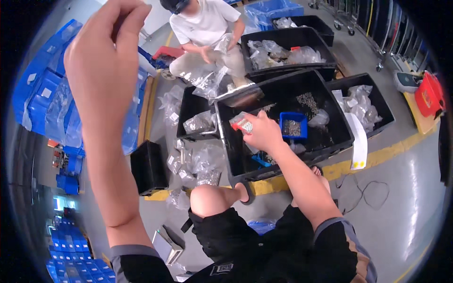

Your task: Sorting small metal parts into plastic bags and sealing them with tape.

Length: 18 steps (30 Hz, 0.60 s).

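My left hand is raised high at the upper left, close to the camera, with fingers bent and thumb drawn toward them. Whatever its fingertips may pinch is hidden. My right hand reaches over a large black bin and is closed on a small red-and-silver piece whose kind I cannot tell. Just right of that hand, inside the bin, sits a small blue tray holding small metal parts. Loose metal parts lie farther back on the bin floor, near a clear plastic bag.
A seated person opposite handles clear bags. Black bins with bagged parts stand behind and at right. Filled bags lie on the floor left of my knee. Blue crates are stacked left; a red container stands far right.
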{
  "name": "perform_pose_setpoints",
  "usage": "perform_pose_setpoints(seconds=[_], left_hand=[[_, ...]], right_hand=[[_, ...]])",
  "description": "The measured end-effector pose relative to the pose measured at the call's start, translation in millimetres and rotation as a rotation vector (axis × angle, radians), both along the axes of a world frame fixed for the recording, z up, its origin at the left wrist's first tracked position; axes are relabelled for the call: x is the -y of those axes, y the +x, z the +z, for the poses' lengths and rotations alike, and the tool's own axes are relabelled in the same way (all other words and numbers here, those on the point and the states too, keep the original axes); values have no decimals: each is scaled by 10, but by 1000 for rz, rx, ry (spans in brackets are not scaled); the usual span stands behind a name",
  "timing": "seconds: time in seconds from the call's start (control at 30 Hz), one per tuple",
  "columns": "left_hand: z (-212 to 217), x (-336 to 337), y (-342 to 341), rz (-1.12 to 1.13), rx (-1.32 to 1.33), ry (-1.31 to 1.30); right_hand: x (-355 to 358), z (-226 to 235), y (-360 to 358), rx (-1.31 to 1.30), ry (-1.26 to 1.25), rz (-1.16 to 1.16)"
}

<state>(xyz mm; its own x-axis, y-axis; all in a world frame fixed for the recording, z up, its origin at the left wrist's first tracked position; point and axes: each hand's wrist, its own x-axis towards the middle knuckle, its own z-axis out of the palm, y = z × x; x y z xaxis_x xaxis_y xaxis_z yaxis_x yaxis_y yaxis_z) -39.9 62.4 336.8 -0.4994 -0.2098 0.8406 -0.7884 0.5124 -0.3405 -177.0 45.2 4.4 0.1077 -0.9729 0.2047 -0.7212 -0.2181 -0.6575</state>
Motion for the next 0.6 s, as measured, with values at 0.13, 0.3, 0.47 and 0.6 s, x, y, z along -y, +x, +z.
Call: perform_pose_setpoints(seconds=[0.13,0.3,0.47,0.6], left_hand=[[283,259,209,39,-74,430],[213,720,447,70,-96,598],[-71,1188,681,215,-15,631],[-340,1640,839,297,19,589]], right_hand=[[-11,-20,-95,107,29,-18],[18,7,-397,123,66,-126],[-42,42,-671,220,38,-198],[-98,37,-816,279,30,-209]])
